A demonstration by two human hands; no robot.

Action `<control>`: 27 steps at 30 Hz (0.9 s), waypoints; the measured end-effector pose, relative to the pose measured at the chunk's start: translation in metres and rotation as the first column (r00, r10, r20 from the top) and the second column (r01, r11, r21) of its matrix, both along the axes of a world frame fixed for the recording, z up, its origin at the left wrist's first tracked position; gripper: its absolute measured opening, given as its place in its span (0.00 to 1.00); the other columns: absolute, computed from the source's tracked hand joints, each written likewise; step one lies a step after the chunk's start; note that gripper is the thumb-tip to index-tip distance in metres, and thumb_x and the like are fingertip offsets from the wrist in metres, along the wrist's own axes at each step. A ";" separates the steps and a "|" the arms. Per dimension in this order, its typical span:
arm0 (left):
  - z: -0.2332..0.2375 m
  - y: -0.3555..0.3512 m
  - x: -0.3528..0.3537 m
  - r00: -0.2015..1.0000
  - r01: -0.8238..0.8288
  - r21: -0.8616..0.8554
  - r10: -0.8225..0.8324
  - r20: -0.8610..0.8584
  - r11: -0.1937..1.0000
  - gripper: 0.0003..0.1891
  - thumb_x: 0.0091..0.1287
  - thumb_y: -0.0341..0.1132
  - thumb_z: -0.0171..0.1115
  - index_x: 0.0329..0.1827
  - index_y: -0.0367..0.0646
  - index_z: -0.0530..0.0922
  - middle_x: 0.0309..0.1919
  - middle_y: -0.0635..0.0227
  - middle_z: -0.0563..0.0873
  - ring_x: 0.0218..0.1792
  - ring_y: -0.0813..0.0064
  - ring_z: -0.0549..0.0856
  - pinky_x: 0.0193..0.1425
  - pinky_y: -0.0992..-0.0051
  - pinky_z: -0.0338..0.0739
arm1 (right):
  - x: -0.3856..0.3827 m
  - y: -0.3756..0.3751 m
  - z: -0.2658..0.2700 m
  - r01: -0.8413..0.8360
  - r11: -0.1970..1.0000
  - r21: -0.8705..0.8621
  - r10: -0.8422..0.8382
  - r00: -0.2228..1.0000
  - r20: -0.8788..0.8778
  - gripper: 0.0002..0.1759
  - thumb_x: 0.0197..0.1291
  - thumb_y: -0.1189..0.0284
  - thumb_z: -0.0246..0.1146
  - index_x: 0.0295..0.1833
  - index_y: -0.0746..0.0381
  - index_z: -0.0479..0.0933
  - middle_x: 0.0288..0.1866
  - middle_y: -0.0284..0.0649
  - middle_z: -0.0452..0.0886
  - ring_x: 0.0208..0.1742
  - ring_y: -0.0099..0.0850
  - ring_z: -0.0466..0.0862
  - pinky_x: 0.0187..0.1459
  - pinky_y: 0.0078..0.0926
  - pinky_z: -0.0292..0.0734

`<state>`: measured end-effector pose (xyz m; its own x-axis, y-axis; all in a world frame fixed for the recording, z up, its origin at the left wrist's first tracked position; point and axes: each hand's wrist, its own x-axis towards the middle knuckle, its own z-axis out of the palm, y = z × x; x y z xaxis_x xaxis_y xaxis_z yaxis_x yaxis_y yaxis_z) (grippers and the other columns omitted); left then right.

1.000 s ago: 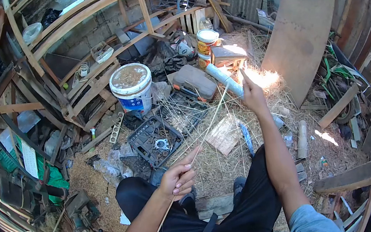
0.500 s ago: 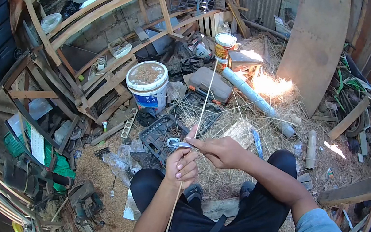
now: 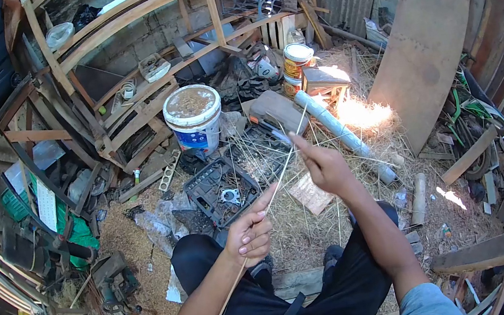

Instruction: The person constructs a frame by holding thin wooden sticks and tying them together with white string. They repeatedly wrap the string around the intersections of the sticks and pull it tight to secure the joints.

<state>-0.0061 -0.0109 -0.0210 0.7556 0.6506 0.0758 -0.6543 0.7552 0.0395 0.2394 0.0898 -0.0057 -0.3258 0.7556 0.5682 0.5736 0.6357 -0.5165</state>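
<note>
A long, thin pale strip (image 3: pixel 278 187), like split bamboo, slants up across the view from beside my left forearm. My left hand (image 3: pixel 250 235) is closed around its lower part, with the index finger stretched along it. Farther up, my right hand (image 3: pixel 329 167) grips a small knife; its handle is hidden in the fist. The knife's blade (image 3: pixel 280 136) points up and left and crosses the strip near its far end. Below the hands are my knees in dark trousers.
Ahead stand a white bucket (image 3: pixel 193 122), a tool case (image 3: pixel 221 187), stacked paint tins (image 3: pixel 298 61) and a blue-grey pipe (image 3: pixel 345 136). Shavings and strips litter the ground. A wide board (image 3: pixel 427 49) leans at right; a wooden frame (image 3: pixel 137 26) stands at the back.
My right hand has moved with the knife up and away along the strip, from beside the left hand to near the far end. My left hand keeps its hold at nearly the same place.
</note>
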 end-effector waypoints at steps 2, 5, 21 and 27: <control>-0.003 -0.004 -0.001 0.998 0.056 0.007 -0.057 0.008 0.998 0.30 0.78 0.28 0.34 0.81 0.59 0.46 0.12 0.72 0.63 0.06 0.85 0.61 0.07 0.85 0.55 | 0.017 0.016 -0.002 0.076 0.989 -0.127 -0.086 0.993 -0.075 0.27 0.68 0.72 0.54 0.73 0.50 0.68 0.36 0.53 0.83 0.35 0.47 0.85 0.39 0.37 0.79; -0.005 -0.008 -0.001 0.994 0.106 0.022 -0.106 0.028 0.994 0.30 0.78 0.28 0.33 0.81 0.59 0.46 0.13 0.71 0.64 0.07 0.85 0.61 0.07 0.85 0.55 | 0.056 0.056 -0.020 0.259 0.964 -0.064 -0.266 0.947 -0.182 0.26 0.71 0.75 0.51 0.74 0.57 0.65 0.23 0.42 0.73 0.23 0.27 0.71 0.31 0.27 0.71; 0.002 0.008 0.004 0.991 -0.131 0.005 0.131 0.023 0.991 0.23 0.80 0.30 0.31 0.76 0.52 0.61 0.13 0.71 0.65 0.06 0.82 0.63 0.07 0.84 0.55 | -0.037 -0.052 0.010 -0.353 0.934 -0.063 0.358 0.909 0.213 0.34 0.63 0.71 0.58 0.76 0.45 0.62 0.31 0.41 0.82 0.26 0.42 0.83 0.27 0.39 0.78; 0.006 0.007 0.005 0.980 -0.185 0.009 0.185 -0.072 0.983 0.26 0.79 0.28 0.30 0.80 0.51 0.50 0.11 0.70 0.64 0.05 0.83 0.61 0.06 0.84 0.54 | -0.027 -0.039 0.011 -0.208 0.978 0.006 0.204 0.966 0.161 0.35 0.63 0.73 0.58 0.76 0.44 0.62 0.29 0.43 0.82 0.27 0.43 0.84 0.28 0.40 0.78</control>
